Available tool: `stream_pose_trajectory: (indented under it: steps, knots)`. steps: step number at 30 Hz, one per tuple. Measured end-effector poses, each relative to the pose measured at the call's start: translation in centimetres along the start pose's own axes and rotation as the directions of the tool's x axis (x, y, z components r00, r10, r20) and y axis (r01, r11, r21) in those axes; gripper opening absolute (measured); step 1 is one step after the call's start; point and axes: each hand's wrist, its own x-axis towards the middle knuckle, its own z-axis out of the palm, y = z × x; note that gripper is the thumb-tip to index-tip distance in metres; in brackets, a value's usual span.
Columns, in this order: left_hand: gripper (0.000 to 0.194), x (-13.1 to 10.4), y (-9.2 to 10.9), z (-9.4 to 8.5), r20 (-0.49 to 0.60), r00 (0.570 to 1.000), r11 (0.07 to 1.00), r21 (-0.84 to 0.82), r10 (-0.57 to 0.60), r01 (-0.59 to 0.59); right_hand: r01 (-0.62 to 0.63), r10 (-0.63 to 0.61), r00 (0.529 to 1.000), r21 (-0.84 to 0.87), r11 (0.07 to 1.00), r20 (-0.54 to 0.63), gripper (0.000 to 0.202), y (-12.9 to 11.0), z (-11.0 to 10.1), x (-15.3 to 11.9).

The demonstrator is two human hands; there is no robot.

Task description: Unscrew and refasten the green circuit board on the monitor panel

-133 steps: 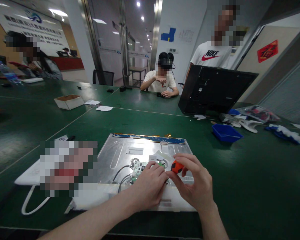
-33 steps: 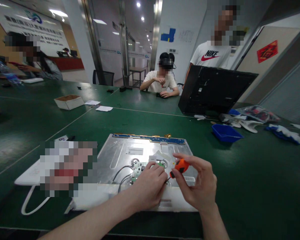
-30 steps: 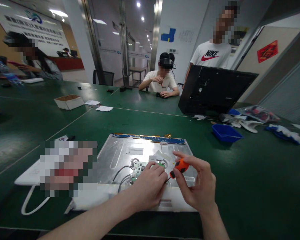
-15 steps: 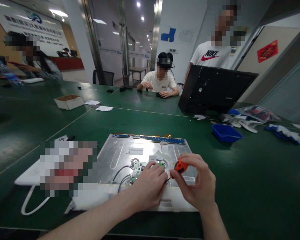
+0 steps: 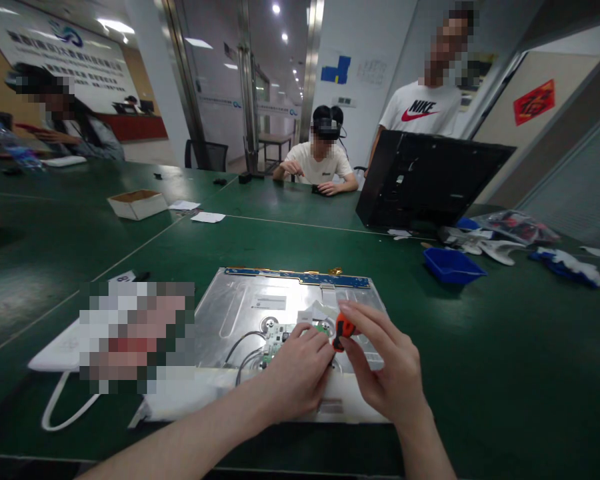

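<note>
A silver metal display panel (image 5: 215, 320) lies flat on the green table, with a blue circuit strip (image 5: 300, 277) along its far edge. Near its middle sits a green circuit board (image 5: 276, 337) with black cables beside it. My left hand (image 5: 303, 367) rests over the board's right part, fingers bent together; what they hold, if anything, is hidden. Between the thumb and fingers of my right hand (image 5: 387, 360) is an orange and black screwdriver handle (image 5: 345, 328), close to my left fingertips. The screwdriver's tip is hidden.
A white bag (image 5: 60, 343) lies left of the panel. Farther off are an open carton (image 5: 137, 204), a blue tray (image 5: 453, 265) and a black monitor housing (image 5: 430, 180). One person sits across the table, another stands behind the housing, and another sits at far left.
My right hand has moved left with the screwdriver, whose handle now stands more upright beside my left fingertips. My left hand has stayed in place.
</note>
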Motion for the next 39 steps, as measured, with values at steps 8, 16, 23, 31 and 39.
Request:
stream_pose_trajectory:
  steps: [8, 16, 23, 31, 39]
  knots:
    - [0.024, -0.1, -0.1, 0.0, -0.027, 1.000, 1.000, -0.002, 0.013, -0.013, -0.033, 0.032, 0.999, -0.019, 0.999, -0.025, 0.040, -0.3, 0.1, -0.1]
    - [0.015, 0.0, 0.0, -0.1, -0.001, 1.000, 1.000, -0.018, -0.010, 0.010, -0.059, 0.067, 0.996, 0.135, 0.989, -0.055, 0.043, 0.2, 0.2, -0.5]
    - [0.019, 0.0, 0.1, -0.3, 0.027, 1.000, 1.000, -0.026, -0.008, 0.009, -0.124, 0.132, 0.989, 0.123, 0.985, -0.063, 0.048, 0.3, 0.5, -0.9]
    - [0.019, 0.1, 0.1, -0.3, 0.029, 1.000, 1.000, -0.018, -0.003, 0.004, -0.063, 0.064, 0.998, 0.065, 0.996, -0.016, 0.041, 0.0, 0.0, -0.2]
    - [0.017, -0.1, 0.1, -0.3, 0.013, 1.000, 1.000, -0.027, -0.005, 0.006, -0.127, 0.138, 0.984, 0.102, 0.987, -0.111, 0.038, 0.2, 0.5, -0.9]
